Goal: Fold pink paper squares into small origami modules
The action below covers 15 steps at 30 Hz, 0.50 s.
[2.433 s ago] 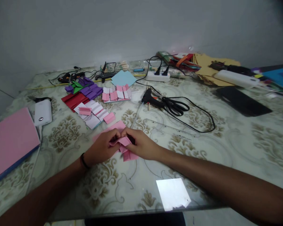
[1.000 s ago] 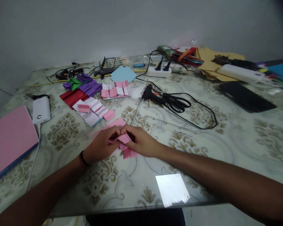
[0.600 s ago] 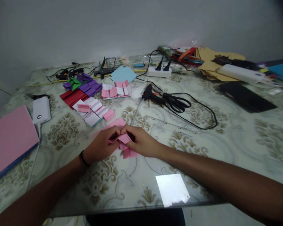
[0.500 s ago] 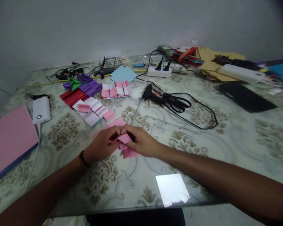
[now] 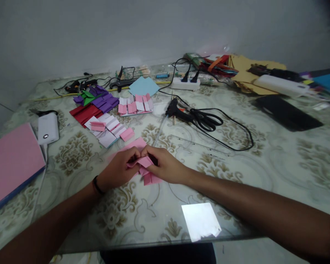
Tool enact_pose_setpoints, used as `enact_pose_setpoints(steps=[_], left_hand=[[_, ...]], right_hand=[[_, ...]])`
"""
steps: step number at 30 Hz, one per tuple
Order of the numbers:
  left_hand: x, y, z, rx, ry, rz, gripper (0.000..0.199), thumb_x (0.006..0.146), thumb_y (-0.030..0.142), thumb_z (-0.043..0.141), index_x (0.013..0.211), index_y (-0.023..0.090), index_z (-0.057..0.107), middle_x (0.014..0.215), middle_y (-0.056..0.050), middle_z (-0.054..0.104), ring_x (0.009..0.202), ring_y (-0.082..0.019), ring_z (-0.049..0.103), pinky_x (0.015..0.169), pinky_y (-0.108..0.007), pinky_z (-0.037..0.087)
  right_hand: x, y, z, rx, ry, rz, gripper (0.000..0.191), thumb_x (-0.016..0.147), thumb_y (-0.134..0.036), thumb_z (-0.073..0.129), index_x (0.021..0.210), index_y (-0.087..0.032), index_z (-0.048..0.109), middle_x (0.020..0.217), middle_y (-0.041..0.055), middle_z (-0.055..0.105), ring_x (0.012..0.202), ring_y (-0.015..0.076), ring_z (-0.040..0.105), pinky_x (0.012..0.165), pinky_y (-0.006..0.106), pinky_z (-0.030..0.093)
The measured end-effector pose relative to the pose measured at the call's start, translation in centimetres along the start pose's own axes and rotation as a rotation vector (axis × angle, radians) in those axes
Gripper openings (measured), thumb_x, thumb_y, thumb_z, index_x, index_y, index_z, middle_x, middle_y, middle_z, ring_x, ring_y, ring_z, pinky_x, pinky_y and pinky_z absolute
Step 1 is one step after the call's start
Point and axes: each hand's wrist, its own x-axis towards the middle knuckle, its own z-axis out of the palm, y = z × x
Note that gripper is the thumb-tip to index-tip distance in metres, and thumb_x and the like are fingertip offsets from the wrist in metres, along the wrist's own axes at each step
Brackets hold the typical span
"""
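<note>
Both hands meet over a piece of folded pink paper [image 5: 145,161] near the middle of the table. My left hand [image 5: 120,167] is closed on its left side, with a dark band round the wrist. From the right, my right hand [image 5: 167,164] pinches the same paper, and the knuckles of the two hands touch. More pink paper [image 5: 139,143] shows just behind the fingers, and a creased pink piece [image 5: 151,179] lies below them. Folded white and pink paper pieces [image 5: 110,128] rest beyond my left hand. The fingertips are partly hidden.
A black glue gun [image 5: 178,111] with a looped cord lies beyond my right hand, near a clear ruler [image 5: 195,146]. At left are a white power bank [image 5: 48,128] and pink sheets [image 5: 15,165]. A power strip [image 5: 185,84] sits at the back; a white square [image 5: 201,221] is near the front edge.
</note>
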Motion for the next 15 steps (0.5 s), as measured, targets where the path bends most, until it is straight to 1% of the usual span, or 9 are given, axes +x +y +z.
enact_pose_setpoints(steps=[9,15], left_hand=[[-0.04,-0.07,0.12,0.001,0.001,-0.017,0.006,0.080,0.012,0.055,0.084,0.017,0.055,0.074,0.003,0.054,0.067,-0.012,0.048,0.063,-0.026,0.035],[-0.04,0.02,0.06,-0.005,-0.005,-0.004,0.008,0.079,0.011,0.055,0.084,0.017,0.055,0.074,0.003,0.054,0.066,-0.012,0.047,0.063,-0.026,0.035]], right_hand=[[0.03,0.13,-0.03,0.001,-0.006,-0.009,0.011,0.080,-0.012,0.060,0.088,-0.018,0.057,0.076,-0.0039,0.058,0.066,0.0115,0.049,0.064,0.022,0.036],[0.00,0.14,-0.05,0.005,-0.008,-0.003,0.013,0.079,-0.011,0.060,0.089,-0.018,0.057,0.074,-0.0046,0.057,0.065,0.0114,0.048,0.063,0.022,0.035]])
